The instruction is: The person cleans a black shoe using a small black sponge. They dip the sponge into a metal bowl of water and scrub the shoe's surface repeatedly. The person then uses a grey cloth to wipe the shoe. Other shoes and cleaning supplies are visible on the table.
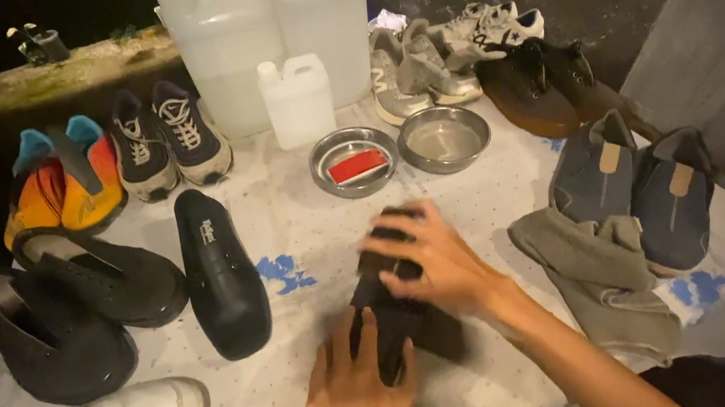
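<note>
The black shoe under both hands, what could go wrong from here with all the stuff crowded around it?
1. The right hand presses on the black shoe near the steel bowl and the dish holding a red block; a slip forward could knock them.
2. The left hand sits near the table's front edge, so the shoe might slide off.
3. The grey cloth hangs close to the right forearm and could be dragged.

The shoe [397, 310] under my hands is black. The cloth [289, 235] beneath it is white with fine dots and blue patches. One steel bowl [355, 162] holds a red block [357, 166]. The far-left pair [62, 180] is orange and teal, the jugs [267, 33] translucent white.
</note>
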